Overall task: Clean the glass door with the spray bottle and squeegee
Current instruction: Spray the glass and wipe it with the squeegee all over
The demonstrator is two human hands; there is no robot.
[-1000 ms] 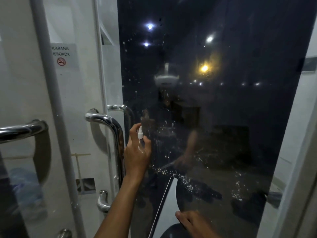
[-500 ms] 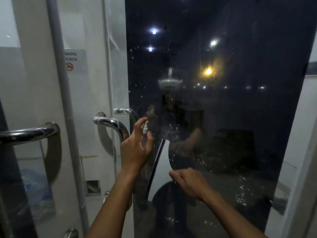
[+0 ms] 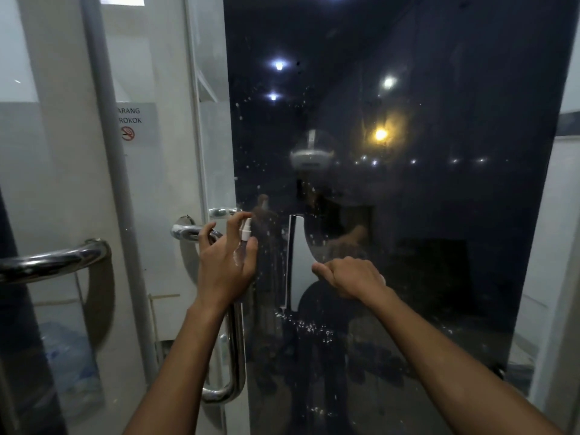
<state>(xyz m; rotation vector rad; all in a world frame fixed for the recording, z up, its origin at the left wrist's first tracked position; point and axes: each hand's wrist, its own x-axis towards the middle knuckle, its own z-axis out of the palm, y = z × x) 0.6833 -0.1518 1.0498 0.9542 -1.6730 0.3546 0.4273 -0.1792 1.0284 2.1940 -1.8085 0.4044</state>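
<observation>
the left hand (image 3: 226, 271) is curled round a small spray bottle (image 3: 244, 237), forefinger arched over its white nozzle, which points at the glass door (image 3: 408, 246). it is held just in front of the chrome door handle (image 3: 233, 356), at the dark pane's left edge. the right hand (image 3: 351, 277) is fisted, knuckles up, close against the glass — it seems to grip the squeegee, though the tool itself is hidden under the fingers and i cannot tell for sure. white droplets speckle the pane around and below both hands. on the wall to the left hangs a no-smoking sign (image 3: 133, 124), and another chrome handle (image 3: 53, 262) juts in at the left edge.
</observation>
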